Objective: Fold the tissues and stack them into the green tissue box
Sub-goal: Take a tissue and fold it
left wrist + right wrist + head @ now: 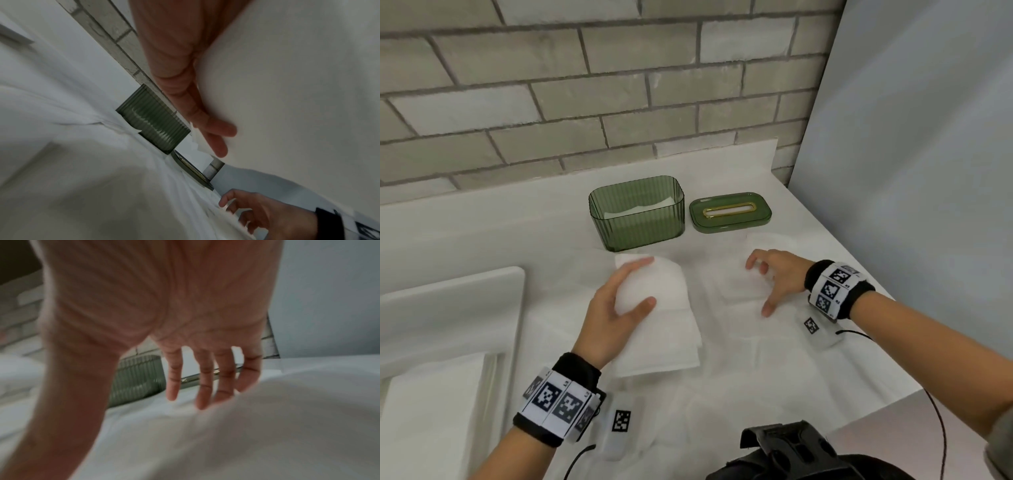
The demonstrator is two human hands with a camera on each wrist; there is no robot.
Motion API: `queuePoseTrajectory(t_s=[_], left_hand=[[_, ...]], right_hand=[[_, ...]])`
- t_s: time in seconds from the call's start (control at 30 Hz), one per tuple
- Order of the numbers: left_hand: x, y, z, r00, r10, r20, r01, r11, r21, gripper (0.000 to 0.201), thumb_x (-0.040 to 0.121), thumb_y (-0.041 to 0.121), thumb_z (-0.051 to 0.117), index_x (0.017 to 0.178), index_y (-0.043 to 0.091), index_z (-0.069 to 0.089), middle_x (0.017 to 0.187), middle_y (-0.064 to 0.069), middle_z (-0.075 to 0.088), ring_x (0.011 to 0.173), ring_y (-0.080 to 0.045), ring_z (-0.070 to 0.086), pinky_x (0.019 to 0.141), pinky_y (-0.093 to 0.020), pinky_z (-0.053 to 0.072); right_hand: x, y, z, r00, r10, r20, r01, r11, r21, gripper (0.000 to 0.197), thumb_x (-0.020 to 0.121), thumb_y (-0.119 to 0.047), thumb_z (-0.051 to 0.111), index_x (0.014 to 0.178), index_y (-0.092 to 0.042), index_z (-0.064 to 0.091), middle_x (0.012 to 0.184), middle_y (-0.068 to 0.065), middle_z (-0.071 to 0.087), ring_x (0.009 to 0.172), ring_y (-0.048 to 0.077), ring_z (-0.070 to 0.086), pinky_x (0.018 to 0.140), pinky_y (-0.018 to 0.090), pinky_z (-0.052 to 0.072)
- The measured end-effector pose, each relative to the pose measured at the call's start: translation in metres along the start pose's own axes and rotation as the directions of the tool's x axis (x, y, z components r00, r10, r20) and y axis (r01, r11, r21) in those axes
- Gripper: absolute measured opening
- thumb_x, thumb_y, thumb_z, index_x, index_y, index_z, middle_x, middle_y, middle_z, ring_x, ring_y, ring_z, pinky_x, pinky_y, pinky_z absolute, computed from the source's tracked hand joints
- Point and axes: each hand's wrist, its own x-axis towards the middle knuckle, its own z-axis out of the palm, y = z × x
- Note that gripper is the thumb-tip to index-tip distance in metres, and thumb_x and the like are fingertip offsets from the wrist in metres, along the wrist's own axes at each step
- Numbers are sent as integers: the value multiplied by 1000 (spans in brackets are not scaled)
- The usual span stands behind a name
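Spare tissues (431, 404): a flat white pile in a tray at the lower left of the head view, untouched.
Left hand (616, 308): centre-left of the frame; thumb and fingers curl round a folded tissue (667, 308), which bulges between them.
Handling: I judge the tissue very light, limp and easily torn or creased; it bends under the grasp, so it will not keep a shape unless supported.
Where to hold: probably best pinched along the folded edge with the flat of the fingers under it, not by a loose corner.
Right hand (777, 277): centre-right; fingers spread wide and hooked over a flat tissue (743, 284) on the white table (842, 359), holding nothing. Whether the tips touch it I cannot tell.
Green tissue box (637, 219): upper centre, open, just beyond the folded tissue, with some white tissue already inside.
Lid (730, 212): lying just right of the box, gold-rimmed slot upward.
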Motion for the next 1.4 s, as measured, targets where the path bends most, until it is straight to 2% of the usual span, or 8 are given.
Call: queuePoseTrajectory(t_s=[0.2, 0.33, 0.5, 0.73, 0.93, 1.07, 1.3, 1.4], left_hand=[[-12, -7, 7, 991, -129, -35, 124, 986, -114, 38, 84, -5, 68, 114, 18, 71, 119, 13, 69, 118, -5, 59, 108, -41, 43], [-14, -6, 13, 988, -144, -49, 137, 982, -127, 49, 82, -10, 68, 118, 22, 68, 122, 26, 63, 119, 1, 56, 109, -34, 42], [-18, -10, 12, 983, -171, -69, 154, 967, -203, 54, 74, -4, 73, 119, 27, 67, 124, 18, 65, 121, -8, 58, 107, -40, 43], [-24, -19, 7, 958, -276, -79, 237, 917, -321, 57, 77, -16, 68, 119, 23, 67, 126, 0, 66, 119, -20, 60, 104, -45, 46], [-20, -11, 13, 942, -317, -109, 234, 855, -462, 29, 95, 32, 57, 119, 20, 68, 123, -6, 68, 119, -26, 61, 103, -49, 46], [-16, 6, 19, 909, -417, 14, 321, 678, -661, 79, 80, 72, 25, 120, 16, 63, 115, -9, 71, 109, -25, 67, 84, -38, 55], [-24, 6, 22, 951, -298, -78, 224, 843, -489, 37, 73, -1, 73, 110, 4, 67, 102, -14, 74, 96, -36, 70, 71, -39, 58], [-29, 0, 24, 955, -252, -155, 174, 902, -396, 61, 57, 18, 79, 115, 11, 64, 108, -6, 73, 102, -31, 68, 79, -40, 58]], right_hand=[[27, -17, -2, 931, 266, -248, -240, 962, 131, 86, 71, -57, 75, 132, -9, 40, 125, 13, 53, 116, 29, 53, 91, 34, 46], [38, -35, -1, 927, 305, -218, -280, 950, 136, 96, 67, -39, 85, 139, -4, 31, 134, 17, 46, 123, 33, 50, 96, 38, 48], [38, -40, 6, 934, 222, -282, -119, 933, 340, 72, 57, -10, 88, 115, -22, 46, 105, 12, 53, 83, 29, 56, 68, 32, 50], [8, -62, 2, 933, 57, -356, 72, 938, 339, 25, 70, -7, 82, 91, -18, 74, 124, 7, 60, 84, 19, 62, 41, 14, 46], [-64, -121, -15, 801, -486, -349, 594, 573, 566, 70, 64, 4, 84, 129, -9, 59, 132, 1, 59, 122, 13, 56, 104, 29, 45], [-65, -138, 16, 804, -503, -317, 572, 505, 647, 83, 63, 8, 83, 137, -9, 50, 140, 5, 51, 129, 16, 49, 111, 39, 39], [-51, -140, 55, 813, -474, -338, 581, 628, 517, 90, 59, -10, 90, 136, -25, 45, 136, -1, 49, 122, 13, 50, 103, 34, 45], [-49, -118, 46, 863, -381, -332, 505, 678, 535, 81, 61, -14, 90, 128, -31, 46, 119, 1, 47, 77, -5, 57, 70, 25, 52]])
